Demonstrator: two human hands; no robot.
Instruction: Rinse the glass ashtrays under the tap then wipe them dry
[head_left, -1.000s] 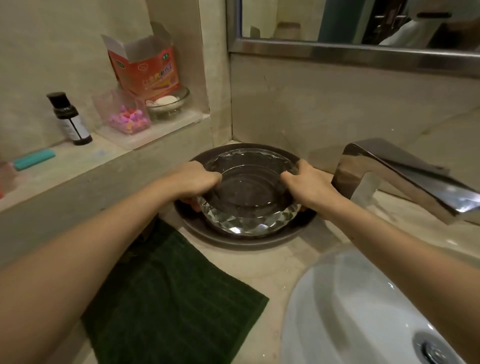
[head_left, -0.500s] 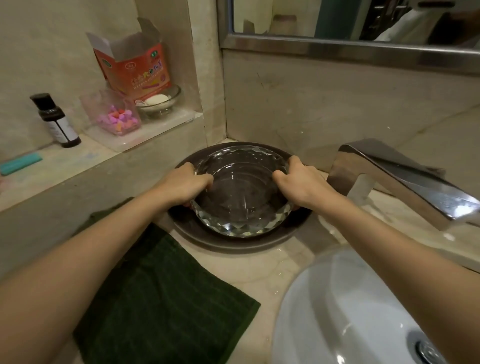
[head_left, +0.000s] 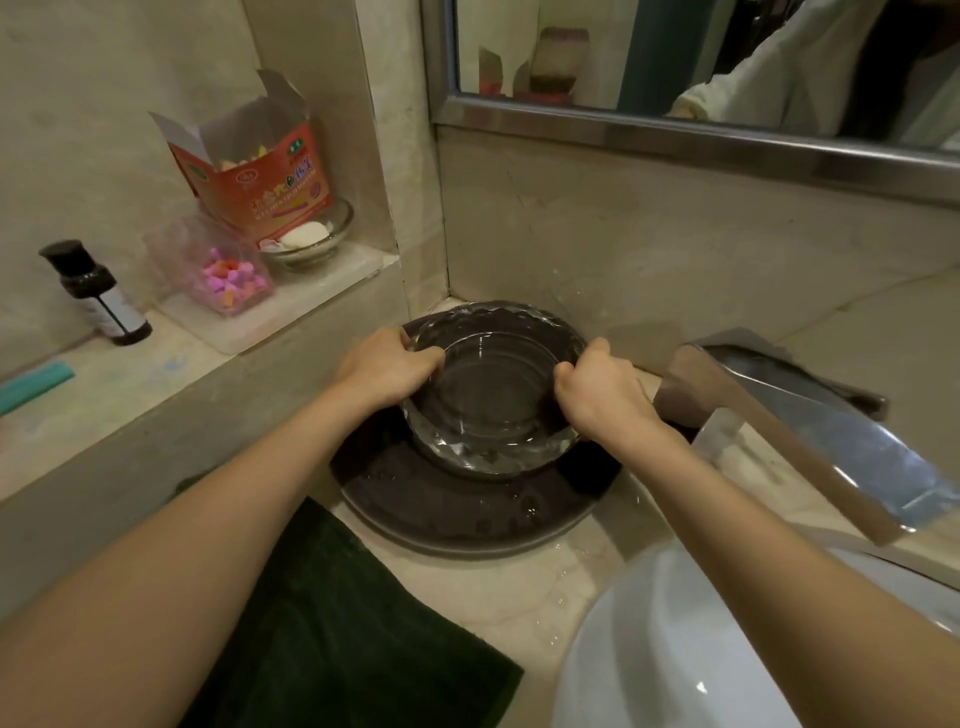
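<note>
My left hand (head_left: 387, 366) grasps the left rim of the glass ashtray (head_left: 493, 395), fingers curled over the edge. My right hand (head_left: 597, 389) grasps the right rim the same way. The ashtray sits tilted over the dark round tray (head_left: 441, 514) in the counter corner; whether its base touches the tray I cannot tell. Water beads show on the tray. A green towel (head_left: 353, 634) lies at near left, touching the tray's near edge. The chrome tap (head_left: 810, 431) stands right of the ashtray, over the white basin (head_left: 665, 654).
</note>
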